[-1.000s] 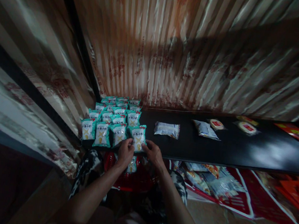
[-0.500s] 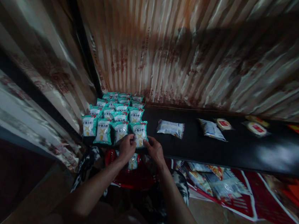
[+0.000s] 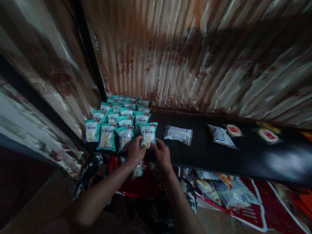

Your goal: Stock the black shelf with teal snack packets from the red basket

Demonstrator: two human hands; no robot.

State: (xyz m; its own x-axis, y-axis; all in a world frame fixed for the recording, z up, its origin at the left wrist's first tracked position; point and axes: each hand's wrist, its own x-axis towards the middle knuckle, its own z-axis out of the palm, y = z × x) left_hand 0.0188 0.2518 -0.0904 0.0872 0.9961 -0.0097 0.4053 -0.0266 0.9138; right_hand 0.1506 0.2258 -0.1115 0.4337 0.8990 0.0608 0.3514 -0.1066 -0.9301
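Note:
Several teal snack packets (image 3: 116, 122) stand in rows at the left end of a black shelf (image 3: 252, 157). My left hand (image 3: 134, 152) and my right hand (image 3: 163, 155) both pinch the lower edge of the front right teal packet (image 3: 148, 134), which stands upright. A red basket (image 3: 140, 182) sits below my hands with another packet (image 3: 138, 170) in it.
A white packet (image 3: 178, 133) lies on the shelf just right of my hands, with a silver packet (image 3: 221, 135) and two round red-labelled snacks (image 3: 234, 130) further right. Loose packets (image 3: 221, 189) lie on the floor below. A corrugated wall (image 3: 193, 54) backs the shelf.
Both hands have pushed the front right teal packet back and up against the row behind it. The view has shifted slightly.

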